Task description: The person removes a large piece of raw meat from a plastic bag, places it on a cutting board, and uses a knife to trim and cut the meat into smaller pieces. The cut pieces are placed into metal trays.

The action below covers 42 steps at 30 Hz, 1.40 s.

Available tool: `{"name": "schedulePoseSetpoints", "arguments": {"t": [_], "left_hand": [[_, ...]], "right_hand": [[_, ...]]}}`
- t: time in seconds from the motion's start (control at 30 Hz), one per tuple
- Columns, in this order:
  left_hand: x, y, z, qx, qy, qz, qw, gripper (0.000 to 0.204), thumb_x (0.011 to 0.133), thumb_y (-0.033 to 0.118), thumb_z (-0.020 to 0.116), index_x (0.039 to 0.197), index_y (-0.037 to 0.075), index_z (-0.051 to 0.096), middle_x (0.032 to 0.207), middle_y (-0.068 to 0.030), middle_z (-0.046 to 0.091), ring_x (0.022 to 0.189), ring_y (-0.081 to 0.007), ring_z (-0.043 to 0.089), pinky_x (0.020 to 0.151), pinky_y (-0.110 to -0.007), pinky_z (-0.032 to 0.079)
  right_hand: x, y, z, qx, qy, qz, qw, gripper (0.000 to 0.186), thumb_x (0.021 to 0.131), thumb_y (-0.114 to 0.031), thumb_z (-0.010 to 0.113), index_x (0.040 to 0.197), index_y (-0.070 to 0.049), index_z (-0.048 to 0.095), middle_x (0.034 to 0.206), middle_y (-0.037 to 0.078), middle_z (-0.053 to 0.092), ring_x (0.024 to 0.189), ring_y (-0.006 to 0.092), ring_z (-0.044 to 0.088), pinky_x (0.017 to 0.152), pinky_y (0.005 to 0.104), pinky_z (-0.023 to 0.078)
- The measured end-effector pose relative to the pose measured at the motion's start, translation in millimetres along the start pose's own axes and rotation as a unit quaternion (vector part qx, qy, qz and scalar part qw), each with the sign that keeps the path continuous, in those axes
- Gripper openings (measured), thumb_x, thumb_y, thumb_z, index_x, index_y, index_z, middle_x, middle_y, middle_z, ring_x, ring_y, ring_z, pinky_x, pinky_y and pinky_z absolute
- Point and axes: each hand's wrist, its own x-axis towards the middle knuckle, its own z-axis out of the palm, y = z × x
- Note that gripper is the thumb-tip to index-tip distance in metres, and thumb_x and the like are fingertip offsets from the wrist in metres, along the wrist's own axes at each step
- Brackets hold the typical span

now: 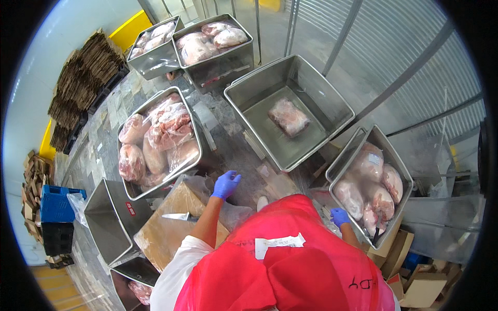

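My left hand (226, 185), in a blue glove, hangs in mid-air with its fingers apart and nothing in it. Beside it is a steel tub (141, 196) piled with bagged cuts of meat (168, 129). My right hand (340, 216), gloved likewise, is near the rim of another steel tub (407, 199); its fingers look loosely stretched and hold nothing I can see. Several bagged pieces of meat (369, 160) lie in that tub, with a dark hook-like thing (378, 230) at its near end. Ahead, a large steel tub (264, 142) holds one bagged piece of meat (288, 117).
A cardboard box (155, 243) with a pale, pointed, knife-like thing (175, 215) stands at my left, by a steel bin (98, 212). Two meat-filled tubs (223, 70) stand farther back. Stacked cardboard (78, 78) and a blue crate (58, 203) line the left; boxes (423, 285) lie right.
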Motion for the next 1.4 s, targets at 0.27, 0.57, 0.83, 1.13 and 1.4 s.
{"name": "schedulePoseSetpoints", "arguments": {"t": [0.27, 0.57, 0.83, 1.13, 1.4], "left_hand": [[82, 50, 19, 0.053, -0.043, -0.038, 0.997, 0.051, 0.093, 0.045, 0.068, 0.127, 0.006, 0.068, 0.113, -0.0207, 0.074, 0.108, -0.0383, 0.071, 0.095, -0.046, 0.056], [171, 99, 4, 0.032, 0.032, -0.054, 0.998, 0.041, 0.095, 0.036, 0.069, 0.118, 0.002, 0.071, 0.106, -0.0214, 0.075, 0.098, -0.037, 0.073, 0.088, -0.045, 0.057], [378, 140, 91, 0.115, -0.109, 0.047, 0.986, 0.047, 0.094, 0.039, 0.067, 0.122, 0.001, 0.069, 0.115, -0.0246, 0.072, 0.108, -0.0401, 0.069, 0.095, -0.047, 0.054], [600, 72, 236, 0.244, -0.261, 0.015, 0.934, 0.059, 0.098, 0.046, 0.055, 0.131, -0.002, 0.064, 0.131, -0.0278, 0.065, 0.125, -0.0421, 0.06, 0.109, -0.046, 0.046], [693, -15, 347, 0.265, -0.307, 0.06, 0.912, 0.062, 0.108, 0.045, 0.038, 0.146, -0.001, 0.052, 0.142, -0.0296, 0.058, 0.135, -0.0384, 0.055, 0.114, -0.043, 0.041]], "right_hand": [[137, -75, -14, -0.168, -0.033, -0.115, 0.978, 0.042, 0.097, -0.04, 0.056, 0.108, -0.003, 0.072, 0.107, 0.021, 0.071, 0.098, 0.0362, 0.068, 0.084, 0.0462, 0.054], [252, -304, -32, -0.117, 0.017, -0.195, 0.974, 0.041, 0.1, -0.041, 0.054, 0.115, -0.007, 0.072, 0.118, 0.024, 0.069, 0.112, 0.0447, 0.064, 0.097, 0.0484, 0.052], [377, -329, -1, -0.143, 0.007, -0.092, 0.985, 0.042, 0.095, -0.038, 0.051, 0.111, -0.005, 0.072, 0.118, 0.026, 0.068, 0.111, 0.0462, 0.064, 0.098, 0.0495, 0.051], [527, -274, 54, -0.055, -0.03, 0.079, 0.995, 0.052, 0.093, -0.044, 0.058, 0.124, -0.005, 0.069, 0.127, 0.025, 0.067, 0.119, 0.0436, 0.063, 0.104, 0.0464, 0.05], [645, -264, 86, 0.136, 0.07, 0.166, 0.974, 0.101, 0.086, -0.066, 0.067, 0.157, 0.0, 0.037, 0.158, 0.025, 0.043, 0.146, 0.0388, 0.042, 0.118, 0.0458, 0.035]]}}
